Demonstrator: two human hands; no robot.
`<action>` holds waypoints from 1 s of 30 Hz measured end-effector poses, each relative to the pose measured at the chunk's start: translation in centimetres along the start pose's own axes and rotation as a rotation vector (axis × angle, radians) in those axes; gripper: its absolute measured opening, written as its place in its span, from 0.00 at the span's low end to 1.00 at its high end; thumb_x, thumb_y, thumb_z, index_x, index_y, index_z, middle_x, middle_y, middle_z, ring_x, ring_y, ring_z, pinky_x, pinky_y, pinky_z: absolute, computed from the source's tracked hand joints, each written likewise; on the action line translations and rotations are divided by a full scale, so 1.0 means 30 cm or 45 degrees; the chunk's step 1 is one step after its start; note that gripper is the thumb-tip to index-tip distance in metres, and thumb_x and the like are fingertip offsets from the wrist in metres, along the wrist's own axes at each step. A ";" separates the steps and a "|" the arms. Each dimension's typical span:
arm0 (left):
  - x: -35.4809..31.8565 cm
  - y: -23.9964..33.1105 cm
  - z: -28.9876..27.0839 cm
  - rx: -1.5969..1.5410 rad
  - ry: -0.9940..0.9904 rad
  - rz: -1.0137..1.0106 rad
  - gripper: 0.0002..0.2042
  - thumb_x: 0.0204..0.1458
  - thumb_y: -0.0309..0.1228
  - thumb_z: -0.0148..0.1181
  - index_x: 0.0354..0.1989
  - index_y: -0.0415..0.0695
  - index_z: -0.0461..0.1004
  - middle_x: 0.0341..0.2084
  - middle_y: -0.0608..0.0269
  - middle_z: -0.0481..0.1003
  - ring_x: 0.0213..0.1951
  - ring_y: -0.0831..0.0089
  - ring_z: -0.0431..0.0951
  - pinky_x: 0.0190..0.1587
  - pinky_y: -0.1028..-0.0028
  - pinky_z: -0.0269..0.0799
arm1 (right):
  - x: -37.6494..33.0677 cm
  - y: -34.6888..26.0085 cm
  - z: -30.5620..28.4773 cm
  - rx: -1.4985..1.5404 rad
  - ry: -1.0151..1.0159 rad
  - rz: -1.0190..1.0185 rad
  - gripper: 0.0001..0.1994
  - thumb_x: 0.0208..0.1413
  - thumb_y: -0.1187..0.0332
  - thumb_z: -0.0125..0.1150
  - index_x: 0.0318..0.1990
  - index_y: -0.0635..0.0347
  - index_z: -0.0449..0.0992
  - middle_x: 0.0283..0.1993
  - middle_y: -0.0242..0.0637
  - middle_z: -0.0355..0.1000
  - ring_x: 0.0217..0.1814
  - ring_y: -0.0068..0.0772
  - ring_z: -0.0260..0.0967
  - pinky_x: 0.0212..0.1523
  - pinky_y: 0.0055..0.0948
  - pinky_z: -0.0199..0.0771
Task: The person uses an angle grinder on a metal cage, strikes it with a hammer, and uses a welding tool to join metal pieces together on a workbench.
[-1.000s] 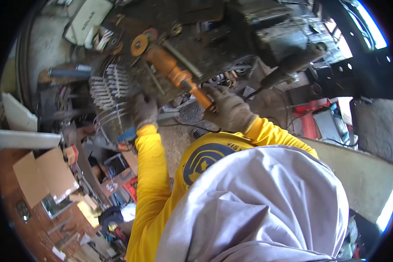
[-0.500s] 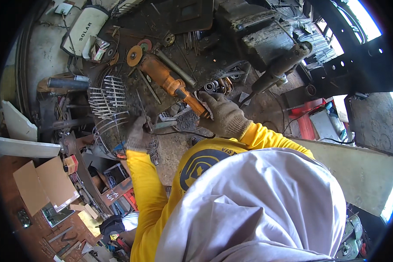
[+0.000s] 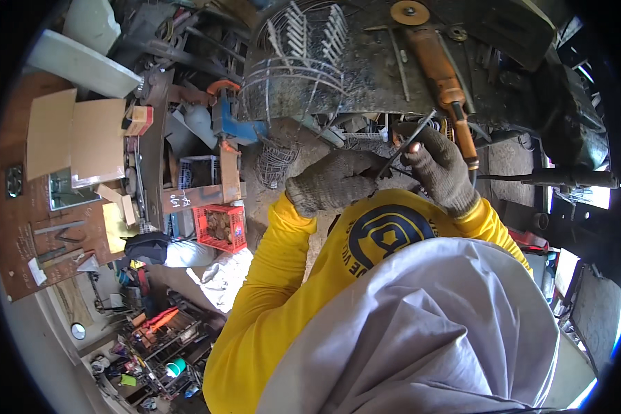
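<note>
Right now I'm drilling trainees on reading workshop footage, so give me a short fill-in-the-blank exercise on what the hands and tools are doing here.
1. Both hands, the left hand and the right hand, wear knitted ____.
2. Between them they hold a thin metal ____.
3. The orange angle grinder lies on the workbench, held by ____ hand.
4. The wire cage on the bench lies to the grinder's ____.

Missing words: gloves; rod; neither; left

— What are your hands doing?
— Your gloved left hand (image 3: 334,181) and gloved right hand (image 3: 438,165) are pinching a thin metal rod (image 3: 406,145) between them, close together at the edge of the dark workbench (image 3: 366,83).
— And the bench?
— An orange angle grinder (image 3: 440,76) is lying there, beside a wire grille (image 3: 293,62).
</note>
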State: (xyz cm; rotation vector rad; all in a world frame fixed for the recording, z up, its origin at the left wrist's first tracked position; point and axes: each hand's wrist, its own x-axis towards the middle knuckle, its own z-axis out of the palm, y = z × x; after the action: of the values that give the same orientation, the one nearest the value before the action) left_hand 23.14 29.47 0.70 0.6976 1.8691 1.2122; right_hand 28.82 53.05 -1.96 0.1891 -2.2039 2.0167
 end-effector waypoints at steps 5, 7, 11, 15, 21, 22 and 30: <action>-0.136 -0.112 -0.062 0.569 0.374 0.419 0.18 0.58 0.29 0.60 0.56 0.37 0.75 0.38 0.53 0.80 0.39 0.70 0.81 0.41 0.71 0.76 | 0.076 -0.073 0.219 0.417 -0.048 0.664 0.16 0.70 0.58 0.56 0.48 0.63 0.79 0.25 0.27 0.70 0.23 0.16 0.64 0.24 0.19 0.64; -0.186 -0.115 -0.067 0.555 0.538 0.357 0.18 0.60 0.30 0.59 0.57 0.37 0.74 0.38 0.51 0.80 0.38 0.67 0.82 0.41 0.70 0.77 | 0.112 -0.045 0.279 0.501 -0.086 0.621 0.15 0.69 0.57 0.57 0.48 0.60 0.79 0.27 0.28 0.74 0.24 0.17 0.68 0.25 0.20 0.68; -0.274 -0.129 -0.077 0.144 0.759 0.108 0.18 0.63 0.28 0.57 0.61 0.38 0.72 0.30 0.59 0.78 0.29 0.75 0.77 0.35 0.73 0.75 | 0.170 0.008 0.405 0.443 -0.138 0.647 0.18 0.69 0.55 0.58 0.51 0.62 0.78 0.33 0.31 0.77 0.28 0.18 0.72 0.30 0.22 0.74; -0.355 -0.150 -0.189 0.309 0.948 0.020 0.17 0.63 0.27 0.58 0.60 0.37 0.74 0.38 0.63 0.79 0.34 0.78 0.76 0.38 0.76 0.74 | 0.190 0.098 0.387 -0.083 -0.127 0.384 0.19 0.69 0.59 0.58 0.62 0.58 0.74 0.35 0.27 0.74 0.30 0.15 0.66 0.32 0.20 0.71; -0.323 0.103 -0.344 0.816 1.006 -0.113 0.14 0.61 0.27 0.60 0.54 0.37 0.78 0.42 0.57 0.81 0.39 0.72 0.80 0.45 0.73 0.75 | 0.233 0.163 0.273 -0.400 -0.003 0.340 0.20 0.63 0.62 0.63 0.59 0.60 0.74 0.36 0.39 0.75 0.37 0.29 0.73 0.40 0.30 0.75; -0.308 0.126 -0.372 1.008 0.950 -0.107 0.14 0.61 0.27 0.60 0.54 0.38 0.78 0.43 0.56 0.82 0.41 0.70 0.81 0.46 0.72 0.76 | 0.247 0.174 0.263 -0.380 0.008 0.292 0.20 0.62 0.61 0.64 0.58 0.60 0.74 0.40 0.45 0.77 0.41 0.38 0.77 0.43 0.34 0.77; -0.117 0.266 -0.406 1.367 0.744 -0.414 0.14 0.61 0.32 0.60 0.52 0.41 0.79 0.44 0.49 0.82 0.44 0.56 0.84 0.48 0.64 0.77 | 0.313 0.280 0.201 -0.452 0.023 0.096 0.20 0.62 0.62 0.65 0.59 0.59 0.75 0.42 0.45 0.80 0.44 0.40 0.80 0.45 0.36 0.79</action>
State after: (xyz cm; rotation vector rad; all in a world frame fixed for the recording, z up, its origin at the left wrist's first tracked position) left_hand 15.03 23.94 12.01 0.5374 2.9911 0.0949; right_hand 17.85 47.86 -8.87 0.0461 -2.5417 1.6134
